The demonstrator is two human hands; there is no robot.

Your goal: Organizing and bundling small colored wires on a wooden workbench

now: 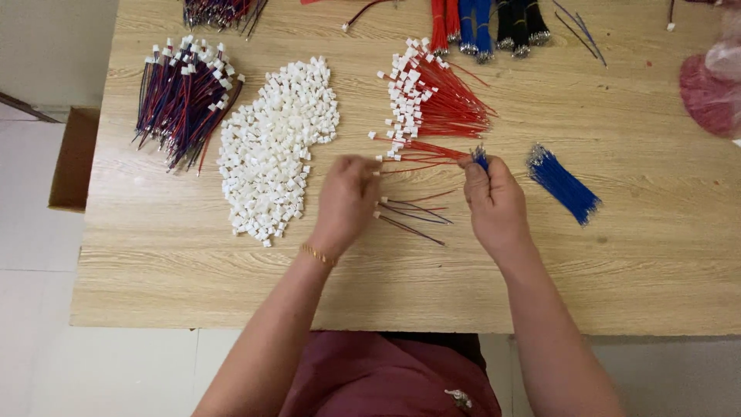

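Note:
My left hand [347,197] hovers over the wooden table [154,255], fingers pinched on a small white connector with a red wire [417,152] running from it toward my right hand. My right hand [494,201] is closed on a few blue wires [480,157] whose tips stick up above the fingers. Between the hands lie a few finished red-and-blue wire pairs [413,216]. A heap of white plastic connectors [278,143] lies left of my left hand. Red wires with white connectors [432,100] are piled just beyond both hands.
A bundle of loose blue wires [563,185] lies right of my right hand. A pile of red-and-blue assemblies [181,100] sits far left. Red, blue and black wire bundles [486,23] line the far edge. A pink bag [714,85] is at right, a cardboard box [73,158] on the floor left.

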